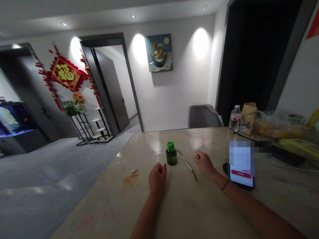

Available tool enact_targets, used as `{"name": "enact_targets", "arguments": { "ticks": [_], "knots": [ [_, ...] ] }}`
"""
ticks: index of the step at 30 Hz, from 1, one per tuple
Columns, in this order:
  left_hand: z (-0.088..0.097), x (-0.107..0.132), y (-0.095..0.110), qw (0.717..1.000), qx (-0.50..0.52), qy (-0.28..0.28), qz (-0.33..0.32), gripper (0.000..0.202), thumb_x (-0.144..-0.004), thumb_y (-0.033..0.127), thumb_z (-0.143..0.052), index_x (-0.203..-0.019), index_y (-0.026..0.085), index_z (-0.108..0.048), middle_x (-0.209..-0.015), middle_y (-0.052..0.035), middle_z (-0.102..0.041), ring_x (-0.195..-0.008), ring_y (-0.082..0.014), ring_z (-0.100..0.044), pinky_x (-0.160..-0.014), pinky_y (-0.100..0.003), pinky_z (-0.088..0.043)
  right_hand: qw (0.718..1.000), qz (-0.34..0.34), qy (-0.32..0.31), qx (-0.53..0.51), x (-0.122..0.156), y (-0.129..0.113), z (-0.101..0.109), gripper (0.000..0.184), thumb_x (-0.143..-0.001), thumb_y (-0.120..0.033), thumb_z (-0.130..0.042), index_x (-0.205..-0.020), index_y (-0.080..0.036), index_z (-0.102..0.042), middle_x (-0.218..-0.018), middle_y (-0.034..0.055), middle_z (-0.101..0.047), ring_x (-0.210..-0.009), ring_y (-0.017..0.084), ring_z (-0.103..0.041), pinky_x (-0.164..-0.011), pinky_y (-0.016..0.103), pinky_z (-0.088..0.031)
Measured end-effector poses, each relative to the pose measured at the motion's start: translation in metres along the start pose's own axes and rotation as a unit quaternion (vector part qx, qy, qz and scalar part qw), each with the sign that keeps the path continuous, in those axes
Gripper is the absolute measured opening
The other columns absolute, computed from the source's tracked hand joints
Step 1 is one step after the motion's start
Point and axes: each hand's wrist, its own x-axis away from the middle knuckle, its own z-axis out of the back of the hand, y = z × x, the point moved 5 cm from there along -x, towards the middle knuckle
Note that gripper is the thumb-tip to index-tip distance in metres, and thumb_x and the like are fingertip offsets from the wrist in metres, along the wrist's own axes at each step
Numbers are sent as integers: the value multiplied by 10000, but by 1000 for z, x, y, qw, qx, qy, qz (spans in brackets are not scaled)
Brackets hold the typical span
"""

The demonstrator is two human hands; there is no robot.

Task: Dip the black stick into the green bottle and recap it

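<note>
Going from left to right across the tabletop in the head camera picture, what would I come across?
Orange stain → left hand → green-capped bottle → thin stick → right hand → smartphone

A dark green bottle has a bright green cap; the cream marble tabletop carries orange stains; far left hangs a red-and-gold ornament.

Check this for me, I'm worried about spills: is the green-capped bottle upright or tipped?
Upright: the green-capped bottle stands on its base on the stone tabletop, its cap on top, beside the left hand.
</note>
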Motion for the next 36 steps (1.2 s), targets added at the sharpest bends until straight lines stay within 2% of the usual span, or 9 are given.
{"name": "enact_targets", "arguments": {
  "ticks": [3,7,10,13,23,28,32,34,36],
  "knots": [
    [9,1,2,997,-46,62,-19,366,-822,318,-353,-506,178,-472,-477,28,-442,-458,-79,-347,-490,-212,-247,993,99,9,67,13,-13,13,226,-649,-76,-377,-456,-191,-356,-447,-26,-355,-459,96,-315,-473,245,-199],
    [12,6,17,988,-42,79,-123,420,-828,326,-346,-445,164,-411,-441,35,-375,-430,-66,-273,-480,-211,-208,950,265,-56,154,29,-34,13,215,-691,-40,-365,-560,-172,-475,-560,15,-502,-511,107,-402,-519,245,-245],
    [7,13,26,979,-26,52,-197,429,-829,325,-346,-437,159,-396,-435,38,-363,-419,-61,-256,-476,-208,-200,928,308,-67,199,32,-38,10,225,-741,-43,-363,-621,-160,-512,-594,30,-551,-526,115,-456,-522,243,-261],
    [1,17,26,976,-25,24,-216,419,-826,316,-345,-441,157,-386,-432,39,-355,-415,-60,-244,-473,-210,-185,917,327,-64,219,33,-37,8,225,-774,-55,-370,-645,-152,-528,-616,35,-580,-542,119,-495,-521,244,-271],
    [-3,15,21,986,-7,-30,-161,348,-780,278,-344,-453,167,-303,-456,34,-314,-442,-72,-248,-492,-225,-173,920,302,-122,217,34,-29,-2,215,-783,-67,-390,-667,-148,-551,-662,48,-611,-593,125,-541,-537,234,-303],
    [-3,13,18,991,67,-46,-105,353,-744,291,-386,-441,172,-251,-455,44,-259,-453,-73,-222,-504,-244,-153,931,285,-125,193,33,-29,0,207,-754,-64,-388,-632,-155,-528,-648,44,-594,-575,122,-511,-535,236,-284],
    [-7,8,3,974,218,-58,21,386,-678,305,-477,-423,180,-217,-440,58,-172,-458,-68,-169,-503,-257,-112,961,241,-110,76,31,-29,1,211,-699,-76,-408,-511,-170,-398,-511,-16,-444,-490,90,-373,-499,238,-217],
    [-11,4,-3,958,270,-70,58,417,-658,329,-515,-427,186,-199,-450,63,-146,-463,-64,-152,-492,-250,-102,977,186,-101,-28,28,-27,1,288,-693,-120,-437,-466,-181,-272,-453,-53,-289,-451,71,-270,-478,237,-181],
    [-11,-1,-6,951,290,-86,66,448,-658,385,-531,-445,194,-188,-459,68,-149,-456,-59,-161,-467,-231,-116,975,97,-110,-164,24,-24,1,395,-699,-220,-505,-476,-196,-181,-448,-78,-185,-427,54,-194,-451,226,-158]
  ]
}}
